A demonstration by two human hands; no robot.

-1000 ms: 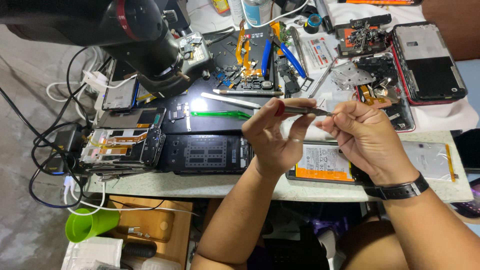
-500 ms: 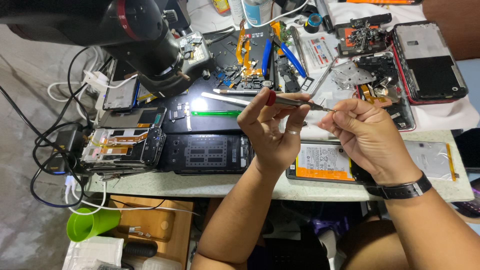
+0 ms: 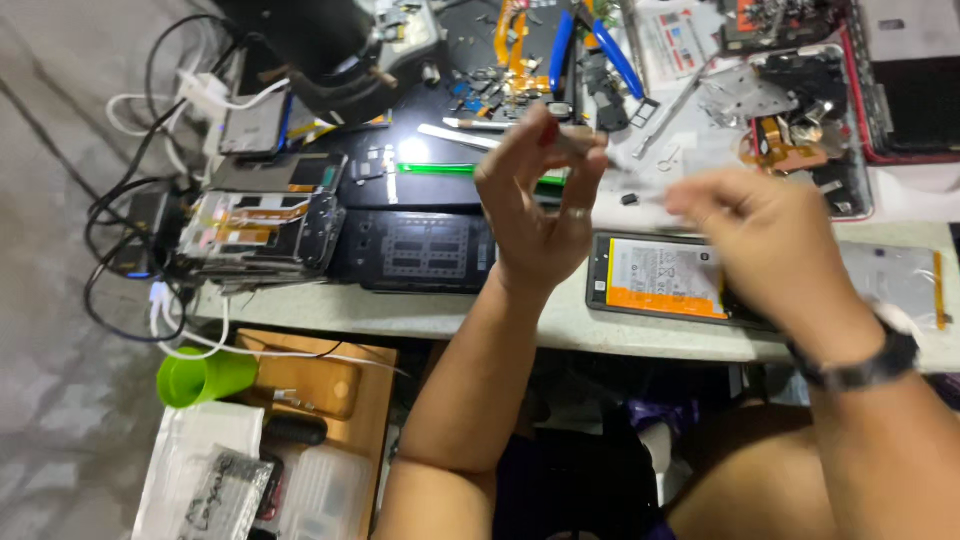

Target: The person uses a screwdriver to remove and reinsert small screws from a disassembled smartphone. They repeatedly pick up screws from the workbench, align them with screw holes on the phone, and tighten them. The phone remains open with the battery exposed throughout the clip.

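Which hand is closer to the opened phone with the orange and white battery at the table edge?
Right. The right hand, blurred, hovers directly above the opened phone, overlapping its right end. The left hand is raised beside the phone's left end, pinching a small tool.

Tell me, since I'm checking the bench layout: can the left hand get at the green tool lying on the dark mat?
Probably yes. The left hand is raised just beside the green tool, with nothing between them, though its fingers already pinch a small part.
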